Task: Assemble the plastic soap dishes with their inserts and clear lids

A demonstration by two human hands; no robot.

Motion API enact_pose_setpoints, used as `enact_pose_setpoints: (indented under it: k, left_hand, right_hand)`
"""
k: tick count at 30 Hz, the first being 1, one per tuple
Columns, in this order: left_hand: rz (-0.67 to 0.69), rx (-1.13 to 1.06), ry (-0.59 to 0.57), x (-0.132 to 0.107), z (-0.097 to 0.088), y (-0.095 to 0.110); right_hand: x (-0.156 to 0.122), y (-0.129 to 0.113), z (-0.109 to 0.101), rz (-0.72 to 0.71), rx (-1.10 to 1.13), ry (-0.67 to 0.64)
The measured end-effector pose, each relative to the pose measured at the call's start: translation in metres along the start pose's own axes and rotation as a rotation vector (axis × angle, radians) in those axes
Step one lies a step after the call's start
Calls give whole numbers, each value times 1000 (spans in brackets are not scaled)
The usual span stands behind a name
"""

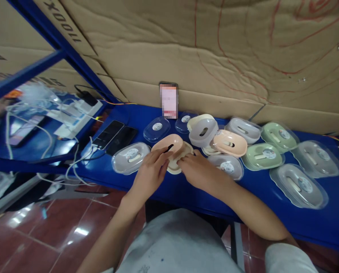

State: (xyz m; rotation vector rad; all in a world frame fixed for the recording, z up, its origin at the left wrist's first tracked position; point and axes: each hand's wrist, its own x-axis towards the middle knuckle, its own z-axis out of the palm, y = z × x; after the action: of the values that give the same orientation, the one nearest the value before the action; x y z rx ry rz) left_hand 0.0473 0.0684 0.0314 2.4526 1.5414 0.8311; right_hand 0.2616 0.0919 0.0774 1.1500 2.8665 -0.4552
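Note:
My left hand (154, 167) is closed on the near edge of a peach oval dish (173, 141) with a dark slot in its middle. Under and beside this dish lies a cream wavy-edged base (175, 165), and the curled fingers of my right hand (196, 168) grip its right edge. Just left of my left hand sits a grey oval dish (124, 161) under a clear lid with a round label. A lidded grey dish (229, 167) is partly behind my right forearm. My fingertips partly hide both pieces.
Stacked grey (203, 132) and peach dishes (229, 143) stand to the right, with several lidded green (263, 156) and grey dishes (300, 185) beyond. Loose clear lids (156, 129) lie behind. A phone (168, 100) leans on the cardboard; a power strip (78, 119) and cables are left.

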Motion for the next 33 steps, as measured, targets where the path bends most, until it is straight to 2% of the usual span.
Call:
enact_pose_setpoints:
  k: [3, 7, 10, 12, 14, 17, 20, 23, 26, 29, 33]
  left_hand:
    - [-80, 95, 34, -20, -17, -26]
    - [-274, 207, 24, -48, -41, -62]
    - [-378, 143, 87, -54, -46, -71]
    - [-447, 81, 140, -51, -46, -69]
    - [-503, -1, 171, -45, -46, -66]
    - [-547, -149, 186, -37, -50, -67]
    - [-574, -188, 156, -33, -57, -73]
    - [-630, -189, 125, -33, -59, -78]
    - [-622, -212, 149, -33, -56, -80]
    - [-515, -191, 191, -33, -48, -84]
    - [-351, -148, 97, -38, -42, -91]
  right_hand:
    - [-5, 6, 2, 8, 34, -30]
    - [-11, 13, -13, -35, 46, 65]
    - [-1, -2, -14, -112, -7, 143]
    - [13, -24, -1, -196, -53, 172]
    - [29, -48, 21, -273, -113, 201]
    - [52, -74, 56, -295, -187, 265]
    - [61, -84, 82, -227, -195, 312]
    - [57, -86, 96, -202, -200, 354]
    - [55, -85, 102, -164, -217, 395]
    - [57, -83, 102, -117, -201, 379]
    - [60, -81, 93, -231, -133, 302]
